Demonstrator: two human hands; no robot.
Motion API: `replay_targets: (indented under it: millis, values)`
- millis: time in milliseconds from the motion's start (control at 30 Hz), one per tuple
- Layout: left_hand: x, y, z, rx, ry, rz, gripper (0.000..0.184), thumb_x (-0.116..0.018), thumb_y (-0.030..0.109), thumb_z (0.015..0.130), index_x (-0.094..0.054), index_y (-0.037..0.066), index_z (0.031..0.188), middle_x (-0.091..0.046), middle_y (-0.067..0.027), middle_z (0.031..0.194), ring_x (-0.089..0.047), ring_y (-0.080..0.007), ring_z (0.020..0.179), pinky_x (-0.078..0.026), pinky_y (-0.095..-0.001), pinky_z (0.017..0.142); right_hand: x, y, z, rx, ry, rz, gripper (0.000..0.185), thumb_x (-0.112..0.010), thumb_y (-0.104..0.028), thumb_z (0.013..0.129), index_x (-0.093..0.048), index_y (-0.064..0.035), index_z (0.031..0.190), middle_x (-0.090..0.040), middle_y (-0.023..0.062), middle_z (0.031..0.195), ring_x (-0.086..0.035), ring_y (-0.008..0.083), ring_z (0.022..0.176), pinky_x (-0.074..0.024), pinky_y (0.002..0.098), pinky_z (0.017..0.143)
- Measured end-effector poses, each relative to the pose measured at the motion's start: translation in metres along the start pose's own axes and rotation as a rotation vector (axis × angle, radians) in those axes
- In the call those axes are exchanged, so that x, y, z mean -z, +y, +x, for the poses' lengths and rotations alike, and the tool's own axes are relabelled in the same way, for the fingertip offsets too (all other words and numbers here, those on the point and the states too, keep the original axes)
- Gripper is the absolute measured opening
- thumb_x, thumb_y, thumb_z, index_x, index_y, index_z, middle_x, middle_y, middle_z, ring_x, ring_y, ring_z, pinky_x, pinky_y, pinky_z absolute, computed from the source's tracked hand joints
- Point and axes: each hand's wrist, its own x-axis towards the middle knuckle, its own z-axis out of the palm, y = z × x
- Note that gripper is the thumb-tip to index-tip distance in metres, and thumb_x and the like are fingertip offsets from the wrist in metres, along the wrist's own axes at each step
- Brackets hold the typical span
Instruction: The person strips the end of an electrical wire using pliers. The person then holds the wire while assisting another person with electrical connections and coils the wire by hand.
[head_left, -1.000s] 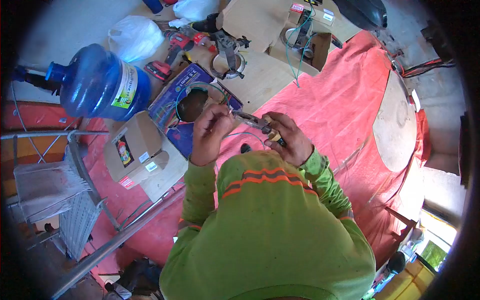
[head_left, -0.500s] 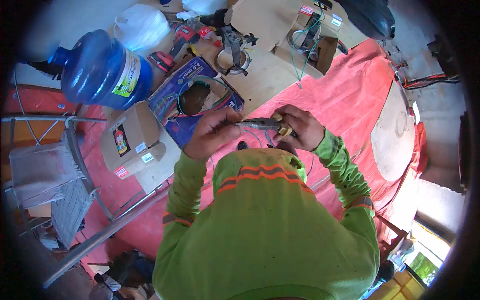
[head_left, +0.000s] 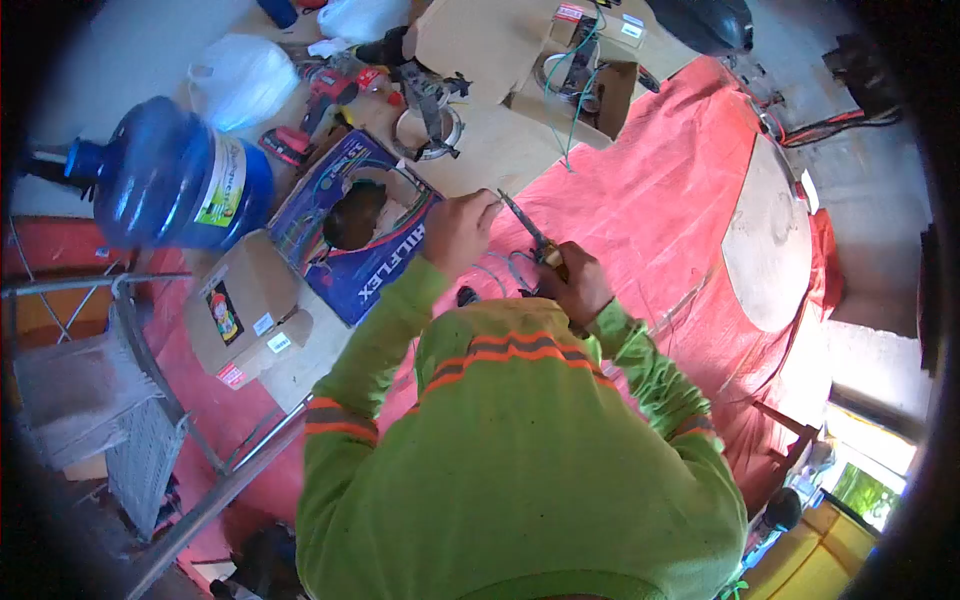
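My right hand (head_left: 582, 287) is closed around the yellow handles of a pair of long-nose pliers (head_left: 537, 233). The pliers tilt up and to the left, with the jaw tips close to my left hand (head_left: 460, 232). The fingers of that hand are pinched together near the tips; anything between them is too small to make out. Below the hands, thin grey-green wire (head_left: 510, 268) loops over the red sheet. Just left of my left hand lies a blue wire box (head_left: 385, 275) with a round opening showing coiled wire.
A red sheet (head_left: 690, 180) covers the surface ahead. A blue water jug (head_left: 165, 175), an open cardboard box (head_left: 245, 310), a red power tool (head_left: 330, 88) and a tape roll (head_left: 428, 135) stand to the left. Another box (head_left: 610, 105) with green wire is at the back. A metal rail (head_left: 230, 490) runs lower left.
My left hand has drawn apart from my right hand and turned inward. The pliers have swung from nearly level to pointing up-left. The whole view has shifted slightly.
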Motion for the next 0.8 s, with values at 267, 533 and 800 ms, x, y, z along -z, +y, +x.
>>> replay_targets:
  millis: [267, 533, 800]
  values:
    - [-0.060, -0.030, 0.018, -0.125, 0.205, 0.177, 0.003, -0.058, 0.011, 0.082, -0.059, 0.008, 0.082, -0.063, -0.0116, 0.072, -0.061, -0.0346, 0.063, -0.046, -0.0448, 0.055, -0.038, 0.022, 0.010, -0.351, 0.026, 0.179, 0.031, -0.066, -0.030, 0.085, -0.063, 0.0007, 0.088, -0.060, 0.0185, 0.064, -0.062, 0.0354, 0.069, -0.0456, 0.0414, 0.062]
    - [0.038, 0.016, 0.024, 0.128, -0.261, -0.432, 0.013, -0.055, 0.008, 0.090, -0.063, -0.001, 0.095, -0.057, -0.0043, 0.063, -0.051, -0.0095, 0.056, -0.042, -0.0266, 0.053, 0.008, 0.030, 0.023, 0.243, 0.031, -0.038, 0.023, -0.068, -0.009, 0.080, -0.059, 0.0023, 0.097, -0.052, 0.0179, 0.120, -0.057, 0.0319, 0.105, -0.0481, 0.0353, 0.080]
    - [0.087, 0.039, 0.010, 0.219, -0.494, -0.983, 0.013, -0.052, 0.007, 0.094, -0.059, -0.003, 0.092, -0.051, -0.0003, 0.067, -0.046, -0.0067, 0.061, -0.038, -0.0231, 0.054, 0.017, -0.004, 0.043, 0.286, -0.185, 0.583, 0.027, -0.063, -0.023, 0.087, -0.056, 0.0007, 0.098, -0.046, 0.0205, 0.123, -0.052, 0.0328, 0.111, -0.0324, 0.0494, 0.105]
